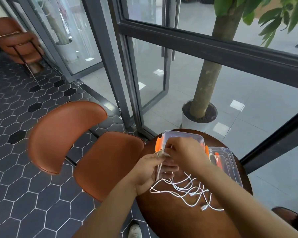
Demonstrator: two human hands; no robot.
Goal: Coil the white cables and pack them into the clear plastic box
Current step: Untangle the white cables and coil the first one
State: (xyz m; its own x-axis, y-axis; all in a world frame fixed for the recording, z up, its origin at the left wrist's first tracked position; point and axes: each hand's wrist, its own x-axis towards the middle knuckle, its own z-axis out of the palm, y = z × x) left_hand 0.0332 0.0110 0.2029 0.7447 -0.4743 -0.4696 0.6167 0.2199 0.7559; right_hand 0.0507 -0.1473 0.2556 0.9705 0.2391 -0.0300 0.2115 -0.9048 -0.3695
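Loose white cables [187, 189] lie tangled on the round dark wooden table [170, 217], one USB plug near the front. My left hand [150, 170] grips a bundle of white cable loops held upright. My right hand [184, 152] pinches the cable end at the top of that bundle, just over the left hand's fingers. Behind the hands stands the clear plastic box [182, 136] with orange clips. Its clear lid [227, 162] lies to the right of it.
A brown leather chair [79, 143] stands left of the table. Beyond the table are a glass door with dark frames and a potted tree [201, 103] in a white pot. A second chair [15, 42] is at the far left. A shoe [135, 231] shows below.
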